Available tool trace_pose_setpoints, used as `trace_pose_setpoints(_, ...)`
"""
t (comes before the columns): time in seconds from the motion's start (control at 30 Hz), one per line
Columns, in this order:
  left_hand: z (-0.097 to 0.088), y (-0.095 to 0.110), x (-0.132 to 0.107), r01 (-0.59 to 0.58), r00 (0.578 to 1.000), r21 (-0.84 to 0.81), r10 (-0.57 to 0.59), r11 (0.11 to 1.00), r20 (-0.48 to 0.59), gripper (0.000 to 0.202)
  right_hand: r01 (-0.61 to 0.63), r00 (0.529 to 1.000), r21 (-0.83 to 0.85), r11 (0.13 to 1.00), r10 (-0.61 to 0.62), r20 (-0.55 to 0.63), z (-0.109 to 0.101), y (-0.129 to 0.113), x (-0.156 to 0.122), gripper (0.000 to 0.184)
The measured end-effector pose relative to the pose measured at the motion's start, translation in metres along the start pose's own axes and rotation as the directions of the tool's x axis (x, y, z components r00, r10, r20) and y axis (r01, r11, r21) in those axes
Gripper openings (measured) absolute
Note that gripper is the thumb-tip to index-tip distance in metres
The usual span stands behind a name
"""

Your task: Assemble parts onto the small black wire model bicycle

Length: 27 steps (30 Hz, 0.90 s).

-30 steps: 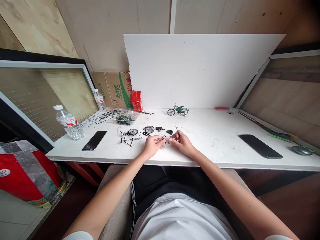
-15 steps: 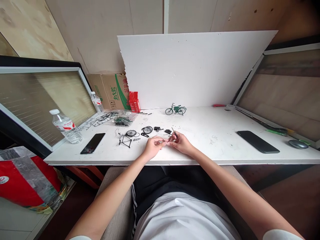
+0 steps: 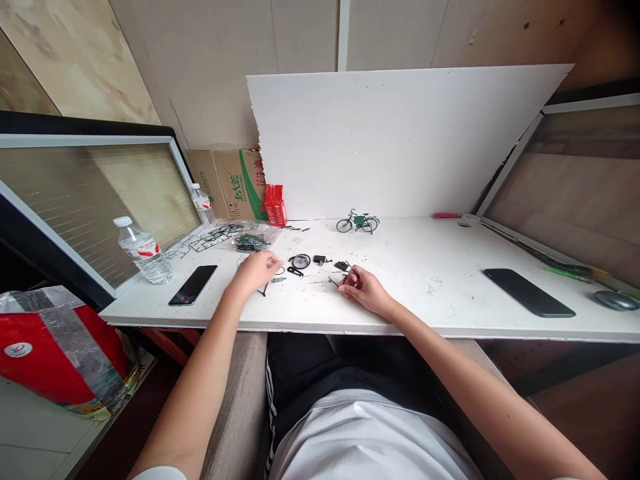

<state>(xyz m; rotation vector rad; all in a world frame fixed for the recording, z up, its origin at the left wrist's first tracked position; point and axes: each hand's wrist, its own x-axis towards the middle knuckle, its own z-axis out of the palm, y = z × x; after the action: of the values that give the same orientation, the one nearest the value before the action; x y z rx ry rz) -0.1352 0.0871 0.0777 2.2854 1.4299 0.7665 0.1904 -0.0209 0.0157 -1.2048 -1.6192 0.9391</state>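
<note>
My right hand (image 3: 367,290) is closed low over the desk, with a thin dark stick (image 3: 353,268) upright between its fingers. A slim black piece (image 3: 334,281) juts from the fingertips; its kind is too small to tell. My left hand (image 3: 257,270) lies over a black miniature bicycle frame (image 3: 263,290), covering most of it. Its fingers are curled together, and what they hold, if anything, is hidden. Just right of them lie a spoked model wheel (image 3: 301,261), a black chain-guard-like part (image 3: 295,272) and a small black box-shaped part (image 3: 319,259).
An assembled green model bicycle (image 3: 357,221) stands at the back. Part frames (image 3: 215,237) and a plastic bag (image 3: 253,241) lie left. Water bottles (image 3: 143,250), a phone (image 3: 193,285), another phone (image 3: 529,293) and a mouse (image 3: 616,301) flank the work area.
My left hand has parted from the right hand and moved left over the bicycle frame. My right hand stays near its place with the stick. The view has shifted slightly.
</note>
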Motion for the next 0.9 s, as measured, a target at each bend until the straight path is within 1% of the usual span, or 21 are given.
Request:
trace_pose_setpoints(0.03,-0.012,-0.012,0.001,0.072,0.996,0.06,-0.075,0.996,0.045,0.044,0.003,1.0,-0.003,1.0,-0.003,0.003,0.0,0.0,0.0,0.052)
trace_pose_setpoints(0.07,-0.023,-0.024,0.001,0.145,0.982,0.091,-0.154,0.985,0.108,0.048,0.005,1.0,-0.008,1.0,-0.005,0.004,0.0,0.001,0.0,0.052)
trace_pose_setpoints(0.13,-0.039,-0.044,0.0,0.257,0.936,0.135,-0.281,0.957,0.211,0.055,0.001,1.0,-0.024,1.0,-0.001,0.0,0.0,0.001,0.001,0.055)
trace_pose_setpoints(0.17,-0.045,-0.052,-0.001,0.286,0.917,0.154,-0.317,0.946,0.242,0.057,-0.003,1.0,-0.033,0.999,0.003,-0.004,0.0,0.001,0.001,0.056)
trace_pose_setpoints(0.2,-0.049,-0.059,-0.001,0.309,0.907,0.172,-0.345,0.935,0.241,0.059,-0.006,1.0,-0.041,0.999,0.006,-0.006,0.0,0.001,0.001,0.057)
trace_pose_setpoints(0.23,-0.051,-0.065,-0.001,0.343,0.89,0.187,-0.382,0.92,0.248,0.06,-0.008,1.0,-0.048,0.999,0.008,-0.004,0.0,0.001,0.001,0.058)
trace_pose_setpoints(0.3,-0.052,-0.071,-0.001,0.394,0.851,0.175,-0.43,0.902,0.302,0.062,-0.011,1.0,-0.056,0.998,0.011,0.006,-0.001,0.001,0.001,0.058)
trace_pose_setpoints(0.37,-0.049,-0.072,0.0,0.431,0.808,0.145,-0.452,0.891,0.377,0.061,-0.009,1.0,-0.06,0.998,0.01,0.014,-0.001,0.0,0.001,0.057)
trace_pose_setpoints(0.4,-0.046,-0.072,0.0,0.438,0.798,0.129,-0.451,0.89,0.399,0.06,-0.007,1.0,-0.06,0.998,0.008,0.015,-0.001,0.0,0.001,0.057)
trace_pose_setpoints(0.43,-0.043,-0.071,0.001,0.435,0.8,0.114,-0.442,0.893,0.405,0.058,-0.004,1.0,-0.059,0.998,0.005,0.014,-0.001,0.0,0.001,0.057)
trace_pose_setpoints(0.53,-0.035,-0.069,0.001,0.397,0.838,0.09,-0.4,0.914,0.372,0.052,-0.009,1.0,-0.064,0.998,0.01,0.012,-0.001,-0.001,0.001,0.056)
trace_pose_setpoints(0.63,-0.03,-0.069,0.001,0.37,0.847,0.086,-0.373,0.925,0.379,0.049,-0.021,1.0,-0.062,0.998,0.021,0.01,0.0,-0.001,0.001,0.057)
trace_pose_setpoints(0.73,-0.029,-0.073,0.002,0.342,0.845,0.057,-0.333,0.938,0.419,0.051,-0.018,1.0,-0.058,0.998,0.019,0.012,0.0,0.0,0.001,0.057)
trace_pose_setpoints(0.8,-0.031,-0.074,0.003,0.329,0.85,0.025,-0.307,0.944,0.427,0.054,-0.019,1.0,-0.065,0.998,0.019,0.011,0.0,0.0,0.001,0.057)
trace_pose_setpoints(0.9,-0.032,-0.072,0.005,0.29,0.882,-0.032,-0.254,0.956,0.397,0.056,-0.018,1.0,-0.088,0.996,0.018,0.001,0.0,0.001,0.001,0.056)
